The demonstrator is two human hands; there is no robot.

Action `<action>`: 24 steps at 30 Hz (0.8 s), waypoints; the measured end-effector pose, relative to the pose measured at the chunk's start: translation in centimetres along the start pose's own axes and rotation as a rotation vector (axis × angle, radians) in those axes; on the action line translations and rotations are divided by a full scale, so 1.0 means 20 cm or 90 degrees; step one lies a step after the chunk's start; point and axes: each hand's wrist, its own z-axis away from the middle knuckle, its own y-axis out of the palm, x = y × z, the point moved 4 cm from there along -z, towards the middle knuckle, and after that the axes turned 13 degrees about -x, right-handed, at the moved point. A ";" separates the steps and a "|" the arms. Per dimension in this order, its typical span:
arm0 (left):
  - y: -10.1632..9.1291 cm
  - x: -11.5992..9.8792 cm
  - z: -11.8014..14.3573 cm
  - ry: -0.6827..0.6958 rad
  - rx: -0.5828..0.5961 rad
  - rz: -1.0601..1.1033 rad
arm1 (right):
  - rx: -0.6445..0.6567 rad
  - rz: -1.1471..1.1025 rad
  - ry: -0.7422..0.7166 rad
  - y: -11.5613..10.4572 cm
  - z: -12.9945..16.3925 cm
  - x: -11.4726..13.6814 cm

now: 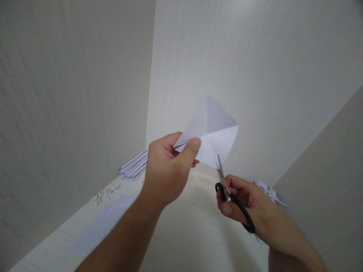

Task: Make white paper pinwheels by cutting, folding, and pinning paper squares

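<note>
Folded white paper (211, 130) held up in the air above the pale surface (193, 230), pinched at its lower left corner. Left hand (166, 170) closed on that corner, thumb pressed flat over the front, other fingers curled behind; grip clamped tight on the paper. Rest of the paper fanning up and to the right of the pinch, creases showing across it.

Just below the paper's bottom edge, black-handled scissors (231, 194) with blade tips touching or entering that edge. Right hand (246, 206) wrapped through the handle loops, grip closed around them; blades nearly together, only a narrow gap near the tips.

Left of the paper and lower, against the back wall, a stack of folded white sheets (134, 166). Below the paper to the left, a flat sheet (99, 226) lying on the surface, small scraps (106, 192) beside it. Right of the scissors, crumpled white offcuts (268, 189) by the wall.
</note>
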 end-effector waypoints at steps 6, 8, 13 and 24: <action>0.00 0.01 0.00 -0.002 0.004 -0.001 | -0.004 -0.013 -0.002 0.00 0.00 0.01; 0.00 0.01 0.00 -0.003 0.003 0.005 | -0.007 -0.027 -0.003 0.00 0.00 0.01; 0.00 0.01 0.00 -0.010 0.001 0.022 | -0.023 -0.038 -0.007 0.01 0.00 0.02; 0.00 0.02 -0.01 0.000 0.011 0.019 | -0.090 0.032 -0.025 -0.03 0.00 -0.01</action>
